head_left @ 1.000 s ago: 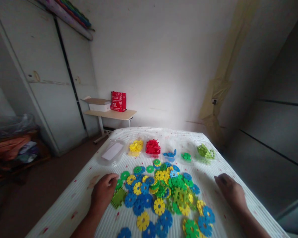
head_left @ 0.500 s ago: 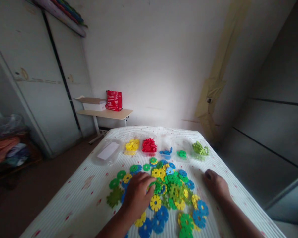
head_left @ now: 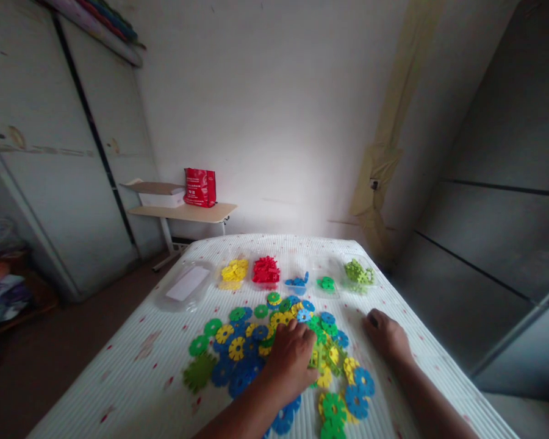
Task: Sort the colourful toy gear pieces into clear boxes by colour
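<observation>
My left hand (head_left: 293, 356) curls (pinching? I can't tell). The yellow notched plastic disc (head_left: 233, 352) at nine o'clock seems light, stiff; pinch its rim.

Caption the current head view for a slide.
Left hand over scattered colourful notched pieces, right hand beside them, clear tubs lined up behind.

We count one left hand (head_left: 293, 355) and one right hand (head_left: 388, 336). We see five tubs (head_left: 266, 285), one card (head_left: 187, 283), one bag (head_left: 200, 188), one box (head_left: 160, 200), one desk (head_left: 201, 213) and one socket (head_left: 374, 183). The loose pieces (head_left: 236, 349) overlap, too many for us to count, but easily over thirty.
</observation>
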{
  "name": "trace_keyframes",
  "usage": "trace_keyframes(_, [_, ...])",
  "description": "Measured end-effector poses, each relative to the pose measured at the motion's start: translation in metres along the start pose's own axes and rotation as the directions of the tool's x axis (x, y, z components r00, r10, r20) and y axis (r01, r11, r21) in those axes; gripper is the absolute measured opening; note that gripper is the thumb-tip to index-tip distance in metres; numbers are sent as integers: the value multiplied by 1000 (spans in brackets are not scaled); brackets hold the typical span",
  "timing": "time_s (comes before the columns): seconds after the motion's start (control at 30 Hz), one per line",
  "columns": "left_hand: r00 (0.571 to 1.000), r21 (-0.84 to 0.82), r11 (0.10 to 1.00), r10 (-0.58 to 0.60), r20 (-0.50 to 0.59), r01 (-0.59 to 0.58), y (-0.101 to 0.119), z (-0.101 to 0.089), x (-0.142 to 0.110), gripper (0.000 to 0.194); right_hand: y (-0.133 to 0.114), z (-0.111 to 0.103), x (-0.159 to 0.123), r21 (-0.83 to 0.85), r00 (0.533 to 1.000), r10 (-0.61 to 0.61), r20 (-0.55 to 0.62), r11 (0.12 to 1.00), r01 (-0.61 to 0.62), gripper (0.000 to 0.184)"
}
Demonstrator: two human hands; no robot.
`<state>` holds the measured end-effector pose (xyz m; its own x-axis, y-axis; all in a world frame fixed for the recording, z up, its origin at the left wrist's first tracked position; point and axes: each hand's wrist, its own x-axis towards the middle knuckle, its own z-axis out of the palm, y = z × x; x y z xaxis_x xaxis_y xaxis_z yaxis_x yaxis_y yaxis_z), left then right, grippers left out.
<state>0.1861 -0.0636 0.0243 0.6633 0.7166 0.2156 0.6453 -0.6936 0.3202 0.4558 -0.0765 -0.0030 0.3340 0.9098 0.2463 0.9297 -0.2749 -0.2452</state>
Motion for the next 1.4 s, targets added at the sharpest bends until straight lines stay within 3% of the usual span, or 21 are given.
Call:
trace_keyframes(0.13, [1000, -43, 999, 17, 18, -16, 3, -2, -9, 20, -2, -1, -1, 7, 1000, 11, 5, 1000, -11, 22])
trace_keyframes(0.23, [999, -118, 993, 30, 34, -25, 5, -6, -10, 25, -3, -1, -2, 10, 1000, 16, -4, 1000, -16, 21])
trace_keyframes(0.47, [998, -332, 941, 68, -15, -69, 18, -11, 11, 31, -3, 1, 0, -5, 1000, 20, -13, 1000, -20, 22])
trace_keyframes(0.67, [995, -242, 965, 96, -18, -97, 24, 16, 27, 24, 0, 5, 1, 5, 1000, 8, -26, 1000, -8, 20])
trace_keyframes(0.8, [993, -190, 974, 119, -24, -122, 27, 22, 27, 19, -1, 5, 1, 28, 1000, 13, -29, 1000, -12, 20])
trace_keyframes(1.1, [996, -186, 980, 68, -53, -76, 29, 26, 27, 19, -2, 4, 0, 25, 999, 14, -35, 1000, -14, 19])
trace_keyframes(1.4, [986, -497, 868, -64, -156, -23, 18, 18, 17, 30, 0, 4, 0, 18, 1000, -1, -30, 1000, 2, 19])
